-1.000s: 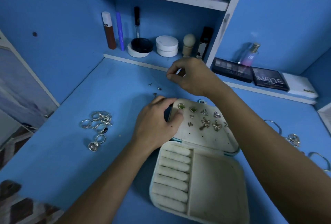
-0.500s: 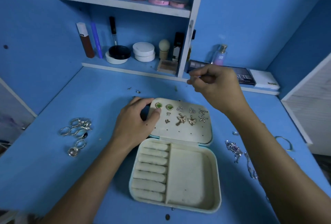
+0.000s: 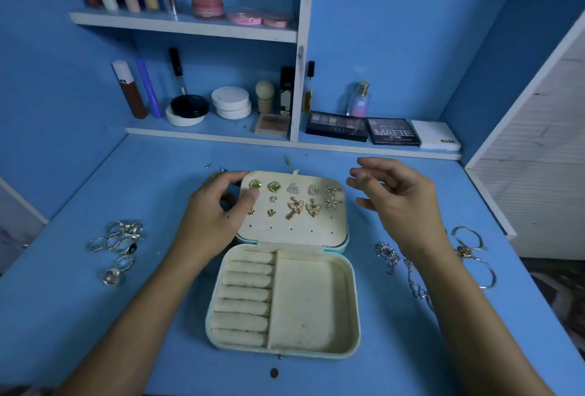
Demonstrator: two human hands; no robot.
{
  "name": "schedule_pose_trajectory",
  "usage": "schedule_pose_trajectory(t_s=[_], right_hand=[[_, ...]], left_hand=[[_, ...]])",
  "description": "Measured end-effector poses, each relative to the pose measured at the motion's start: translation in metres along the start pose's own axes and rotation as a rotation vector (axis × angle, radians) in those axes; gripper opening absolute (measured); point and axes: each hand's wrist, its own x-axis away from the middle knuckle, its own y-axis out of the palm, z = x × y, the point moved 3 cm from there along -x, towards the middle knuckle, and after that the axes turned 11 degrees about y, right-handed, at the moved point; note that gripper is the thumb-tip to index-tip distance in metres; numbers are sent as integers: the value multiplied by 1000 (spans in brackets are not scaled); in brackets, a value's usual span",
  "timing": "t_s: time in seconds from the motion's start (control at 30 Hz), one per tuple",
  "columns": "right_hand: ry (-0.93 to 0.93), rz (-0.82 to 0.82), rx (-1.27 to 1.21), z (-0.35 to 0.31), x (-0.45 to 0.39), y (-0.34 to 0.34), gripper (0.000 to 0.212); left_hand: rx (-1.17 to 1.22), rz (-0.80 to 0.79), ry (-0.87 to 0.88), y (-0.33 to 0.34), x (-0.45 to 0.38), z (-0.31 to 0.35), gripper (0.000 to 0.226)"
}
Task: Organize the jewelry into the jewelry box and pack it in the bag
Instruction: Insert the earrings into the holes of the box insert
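Note:
A cream jewelry box [image 3: 311, 303] lies open in the middle of the blue desk, with ring rolls on the left and a bare compartment on the right. Its raised lid panel [image 3: 294, 232] carries several earrings [image 3: 296, 205] pinned in rows. My left hand [image 3: 212, 221] grips the lid's left edge, thumb pressed on the panel beside a green earring. Just right of the lid hovers my right hand [image 3: 399, 202], fingers loosely spread, with nothing visible in it. Several rings [image 3: 117, 240] lie to the left. Silver chains [image 3: 399, 265] and bangles [image 3: 474, 256] lie to the right. No bag is in view.
Small loose studs [image 3: 287, 159] lie on the desk behind the box, and a dark round bit [image 3: 274, 373] lies in front of it. Shelves at the back hold cosmetics, eyeshadow palettes [image 3: 392, 131] and a perfume bottle [image 3: 359, 99]. A white slatted panel [image 3: 538, 174] borders the right.
My right hand has come from the back of the desk to the lid's right side, and its pinched fingers have spread loose. The view has shifted right. My left hand stays on the lid.

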Motion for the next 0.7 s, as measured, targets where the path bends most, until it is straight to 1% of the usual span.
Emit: schedule_pose_trajectory(t_s=[0.17, 0.27, 0.43, 0.47, 0.57, 0.7], right_hand=[[20, 17, -41, 7, 6, -5, 13], [50, 13, -21, 12, 8, -7, 9], [66, 17, -27, 16, 10, -10, 9], [68, 13, -26, 16, 11, -10, 10], [63, -26, -21, 16, 13, -8, 16], [-10, -34, 93, 14, 17, -7, 25]], left_hand=[[-3, 34, -2, 1, -2, 4, 12], [-12, 50, -13, 0, -7, 9, 10], [-30, -14, 7, 0, -16, 19, 9], [-42, -34, 18, 0, -18, 21, 14], [-128, -117, 57, 5, -23, 29, 41], [-273, -175, 94, 11, -27, 39, 58]])
